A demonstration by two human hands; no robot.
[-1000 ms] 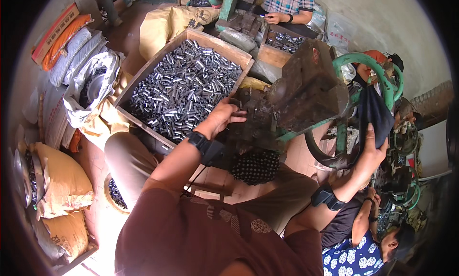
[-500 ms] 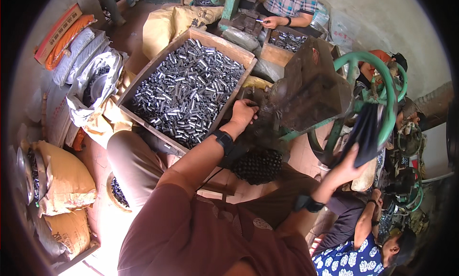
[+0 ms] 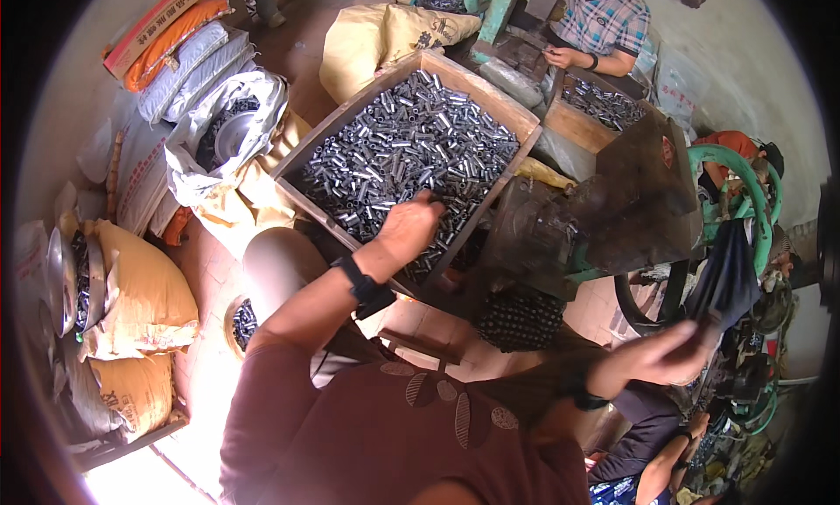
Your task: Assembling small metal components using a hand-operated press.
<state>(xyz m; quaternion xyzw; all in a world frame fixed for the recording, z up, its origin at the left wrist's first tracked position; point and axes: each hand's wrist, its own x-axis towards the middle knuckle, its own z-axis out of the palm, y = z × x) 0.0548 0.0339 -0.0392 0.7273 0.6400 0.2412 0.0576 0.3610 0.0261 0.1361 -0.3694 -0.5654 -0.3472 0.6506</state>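
My left hand (image 3: 409, 229) reaches over the near right part of a wooden box (image 3: 302, 203) full of short metal tubes (image 3: 411, 142). Its fingers are drawn together against the tubes; what they hold is too small to make out. To the right, my right hand (image 3: 669, 352) is closed at the lower end of a dark cloth (image 3: 726, 273), slightly smeared by motion. The cloth hangs from a green handwheel (image 3: 759, 203) on a machine with a dark, blocky metal body (image 3: 634, 203). The machine's work area (image 3: 534, 234) lies between my hands.
Across from me, a person in a checked shirt (image 3: 604, 19) sits by a smaller box of metal parts (image 3: 604, 107). Sacks (image 3: 144, 282) and an open bag (image 3: 188, 168) line the left. Another person's arm (image 3: 665, 466) shows at lower right, near more green wheels.
My left hand has moved from the machine's work area to the tubes in the box. My right hand has swung lower with the cloth, and the whole view has shifted.
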